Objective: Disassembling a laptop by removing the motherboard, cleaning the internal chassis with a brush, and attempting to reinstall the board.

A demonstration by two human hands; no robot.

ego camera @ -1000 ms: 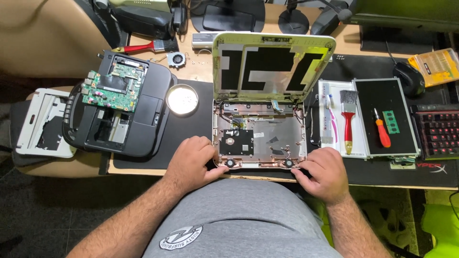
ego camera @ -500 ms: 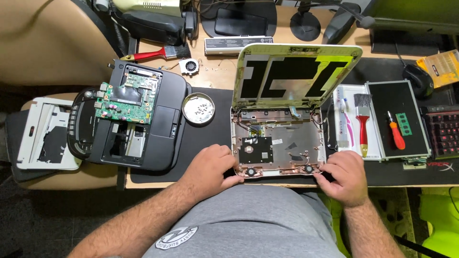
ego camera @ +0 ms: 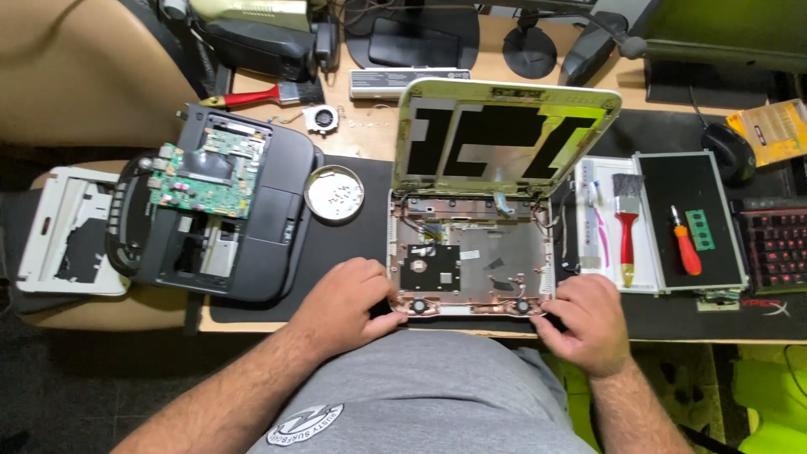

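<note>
My left hand (ego camera: 349, 303) is curled over the near left corner of the laptop base (ego camera: 471, 261), fingers bent and pressing on its edge, the grip half closed on that corner. My right hand (ego camera: 584, 319) does the same at the near right corner, fingertips on the rim; I think the thumb is tucked under the edge, but the view hides it. The base sits at the near edge of the bench (ego camera: 370, 134), straight ahead of me, on a black mat (ego camera: 336, 252). It is a shallow, pale-rimmed tray with bare grey metal inside, coppery fittings along the near side and a black square patch at the left. Its lid (ego camera: 504, 130) stands open at the far side, yellow-green at the rim, silvery within, with black tape strips.

Left of the base lies a round metal tin (ego camera: 334, 193) holding small screws. Farther left is a black casing (ego camera: 227, 227) with a green circuit board (ego camera: 202, 176) on it. To the right lie a red-handled brush (ego camera: 626, 227), an orange-handled screwdriver (ego camera: 685, 248) on a dark panel (ego camera: 689, 219), and far right a flat yellow package (ego camera: 773, 126).
</note>
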